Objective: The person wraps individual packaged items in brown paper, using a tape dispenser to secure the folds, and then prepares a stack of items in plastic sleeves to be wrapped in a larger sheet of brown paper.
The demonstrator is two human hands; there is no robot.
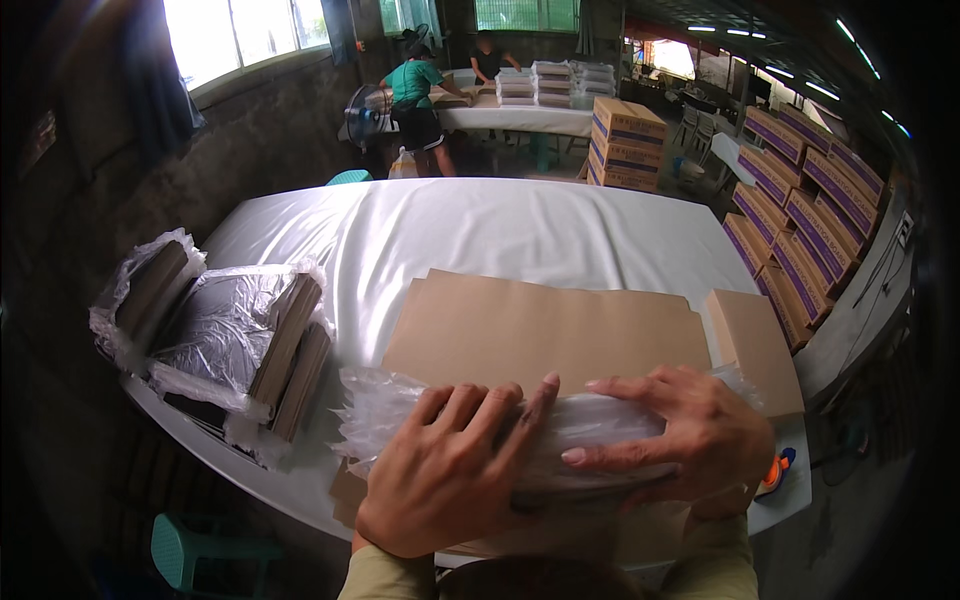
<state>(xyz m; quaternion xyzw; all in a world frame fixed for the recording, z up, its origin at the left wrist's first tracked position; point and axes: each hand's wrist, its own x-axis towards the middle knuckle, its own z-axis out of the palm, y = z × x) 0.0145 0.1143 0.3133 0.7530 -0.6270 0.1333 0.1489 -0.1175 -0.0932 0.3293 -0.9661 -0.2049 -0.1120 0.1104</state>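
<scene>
White-clothed table (pixel 520 230) up front: both hands flat, fingers spread, pressing a plastic-wrapped bundle (pixel 400 405) lying crosswise, left hand (pixel 450 470) and right hand (pixel 690 430) equally close.

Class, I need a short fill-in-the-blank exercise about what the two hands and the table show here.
1. Both hands rest on a stack wrapped in clear ____.
2. The left hand and right hand press the wrapped stack, which lies on flat brown ____.
3. The table is covered with a ____ cloth.

Missing words: plastic; cardboard; white
</scene>
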